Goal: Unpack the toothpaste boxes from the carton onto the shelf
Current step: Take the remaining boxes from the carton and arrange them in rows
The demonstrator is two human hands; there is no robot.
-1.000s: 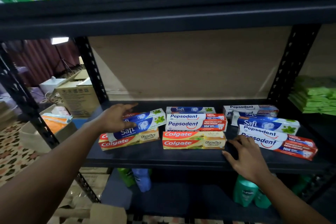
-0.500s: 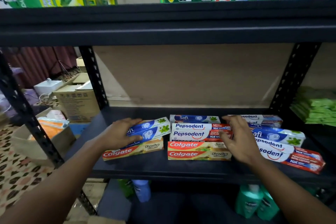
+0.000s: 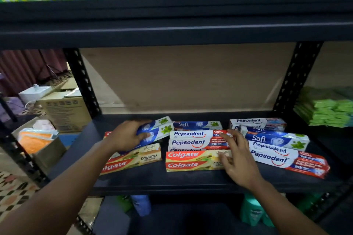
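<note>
- The black shelf (image 3: 172, 181) carries all the toothpaste boxes, in three groups side by side.
- On the right, the slanted pile (image 3: 277, 156) of Pepsodent and Safi boxes lies crooked.
- In the middle, the Pepsodent stack (image 3: 191, 139) lies just behind two Colgate boxes (image 3: 191, 160).
- On the left, a blue Safi box (image 3: 160, 129) lies tilted on top of the left Colgate box (image 3: 137, 158).
- My left hand (image 3: 126, 136) grips this blue Safi box, the fingers curled around it.
- My right hand (image 3: 238, 160) is spread, its straight fingers touching the right ends of the middle boxes.
</note>
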